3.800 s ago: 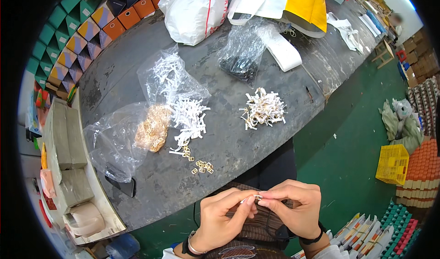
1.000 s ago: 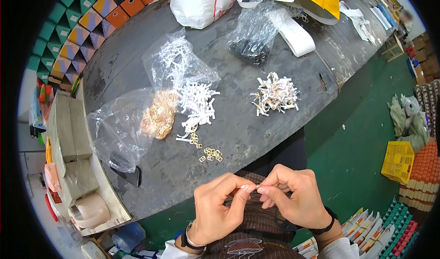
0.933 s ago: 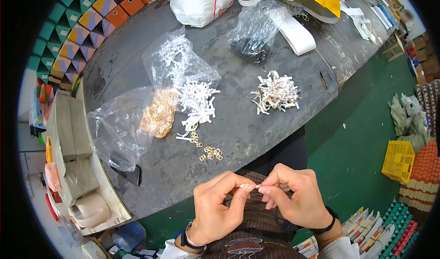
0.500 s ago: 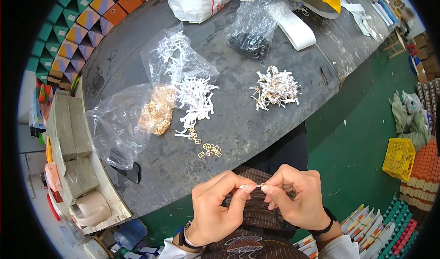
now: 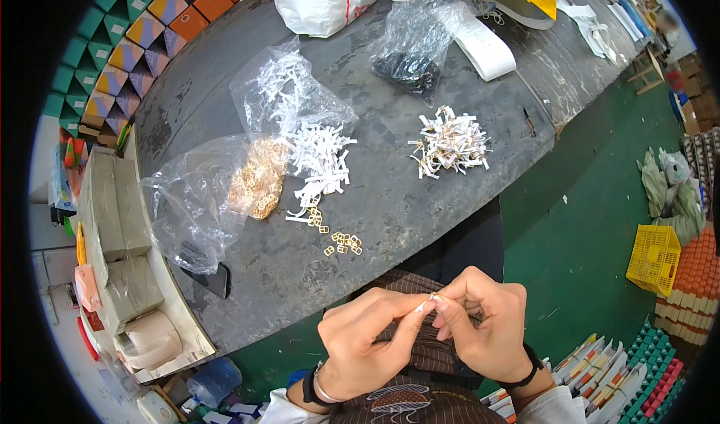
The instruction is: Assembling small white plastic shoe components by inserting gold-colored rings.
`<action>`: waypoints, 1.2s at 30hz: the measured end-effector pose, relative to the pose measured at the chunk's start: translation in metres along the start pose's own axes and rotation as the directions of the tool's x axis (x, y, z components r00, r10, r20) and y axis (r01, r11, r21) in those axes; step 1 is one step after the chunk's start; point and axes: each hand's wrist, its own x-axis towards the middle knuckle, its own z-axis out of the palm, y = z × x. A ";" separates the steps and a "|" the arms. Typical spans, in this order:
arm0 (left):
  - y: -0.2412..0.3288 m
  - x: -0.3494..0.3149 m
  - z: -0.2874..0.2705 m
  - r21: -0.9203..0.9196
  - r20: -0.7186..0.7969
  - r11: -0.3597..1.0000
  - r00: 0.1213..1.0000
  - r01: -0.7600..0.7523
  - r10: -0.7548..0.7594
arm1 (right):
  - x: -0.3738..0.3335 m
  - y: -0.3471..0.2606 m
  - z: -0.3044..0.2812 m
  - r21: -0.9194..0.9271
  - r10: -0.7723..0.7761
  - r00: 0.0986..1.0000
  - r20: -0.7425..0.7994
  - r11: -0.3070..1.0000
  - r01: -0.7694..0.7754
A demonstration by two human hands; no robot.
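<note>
Tabletop (image 5: 345, 71), dark grey and scuffed, stretches from the near left to the far right. Far along it stands a bulky white plastic bag with a red line (image 5: 322, 4). On the left lie two crumpled clear plastic bags, the farther one holding white strips (image 5: 281, 83), the nearer one small gold metal buckles (image 5: 259, 188). At the near edge the left hand (image 5: 364, 338) and right hand (image 5: 487, 326) meet, thumb and forefinger of each closed in a pinch, the other fingers curled. Right of centre sits a heap of white strips mixed with gold metal (image 5: 451, 145); a heap of loose white strips (image 5: 321, 158) spills from the farther clear bag. Nearer lie a few loose gold rectangular buckles (image 5: 343, 242). Smallest is a white-and-gold piece (image 5: 433, 296) between the touching fingertips, largely hidden by them. It should be very light: the strip soft and bendable, best pinched close to its end; the metal stiff, probably slippery, best held by its outer edges.
</note>
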 end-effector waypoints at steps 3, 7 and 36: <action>0.000 -0.003 0.006 -0.002 -0.081 0.998 0.995 -0.062 0.061 | -0.003 -0.001 0.005 -0.016 -0.063 0.996 -0.063 0.998 0.062; -0.011 -0.012 0.014 -0.064 -0.175 0.985 0.973 -0.162 0.149 | -0.006 -0.004 0.009 -0.006 -0.109 0.984 -0.140 0.994 0.109; -0.033 -0.017 0.024 -0.193 -0.315 0.897 0.891 -0.399 0.328 | -0.018 -0.038 0.022 0.160 -0.023 0.985 -0.173 0.986 0.051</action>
